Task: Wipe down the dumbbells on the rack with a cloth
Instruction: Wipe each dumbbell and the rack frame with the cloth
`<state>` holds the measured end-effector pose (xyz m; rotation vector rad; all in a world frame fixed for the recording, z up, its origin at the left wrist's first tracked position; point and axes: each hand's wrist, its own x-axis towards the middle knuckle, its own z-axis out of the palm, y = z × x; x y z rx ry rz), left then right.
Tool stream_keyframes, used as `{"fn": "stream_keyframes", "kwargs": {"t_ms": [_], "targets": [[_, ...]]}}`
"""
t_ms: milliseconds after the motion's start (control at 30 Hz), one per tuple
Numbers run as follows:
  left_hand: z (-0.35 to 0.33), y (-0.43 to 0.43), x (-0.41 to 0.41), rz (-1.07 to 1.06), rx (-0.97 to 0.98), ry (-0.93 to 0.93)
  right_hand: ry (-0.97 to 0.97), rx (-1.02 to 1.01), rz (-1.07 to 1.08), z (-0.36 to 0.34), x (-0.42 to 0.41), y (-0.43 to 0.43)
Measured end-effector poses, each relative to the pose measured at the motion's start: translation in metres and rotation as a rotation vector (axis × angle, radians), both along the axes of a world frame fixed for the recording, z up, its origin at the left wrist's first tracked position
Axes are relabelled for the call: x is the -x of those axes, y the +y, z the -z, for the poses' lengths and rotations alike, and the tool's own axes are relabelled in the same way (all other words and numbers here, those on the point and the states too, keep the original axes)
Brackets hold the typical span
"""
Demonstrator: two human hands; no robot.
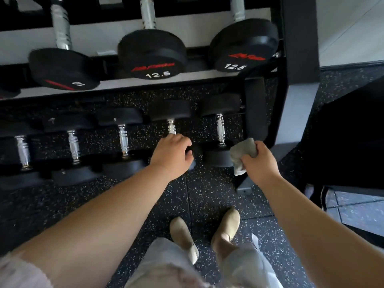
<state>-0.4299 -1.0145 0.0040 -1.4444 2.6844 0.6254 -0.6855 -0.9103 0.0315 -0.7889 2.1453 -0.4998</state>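
Observation:
I look down at a black dumbbell rack with two tiers. My right hand grips a crumpled grey cloth and holds it against the near head of the rightmost lower dumbbell. My left hand is curled over the near end of the neighbouring lower dumbbell, covering its near head and the lower part of its chrome handle. Upper tier holds black dumbbells marked 12.5, 12.5 and 10.
Several more small dumbbells line the lower tier to the left. The rack's right upright and foot stand close beside my right hand. Speckled black rubber flooring lies below, with my feet on it. A dark object sits at right.

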Motion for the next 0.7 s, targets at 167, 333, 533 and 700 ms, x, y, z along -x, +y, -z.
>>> {"fn": "stream_keyframes", "kwargs": {"t_ms": [167, 333, 533, 700], "targets": [[0.08, -0.022, 0.013, -0.01, 0.023, -0.098, 0.05, 0.061, -0.128, 0.08, 0.001, -0.011], [0.146, -0.02, 0.016, -0.029, 0.081, -0.159, 0.119, 0.228, -0.307, 0.136, -0.018, 0.002], [0.176, -0.003, 0.014, 0.022, 0.15, -0.189, 0.315, 0.376, -0.199, 0.181, 0.001, 0.01], [0.179, -0.002, 0.013, 0.008, 0.196, -0.18, 0.554, 0.345, -0.469, 0.206, -0.013, 0.012]]}}
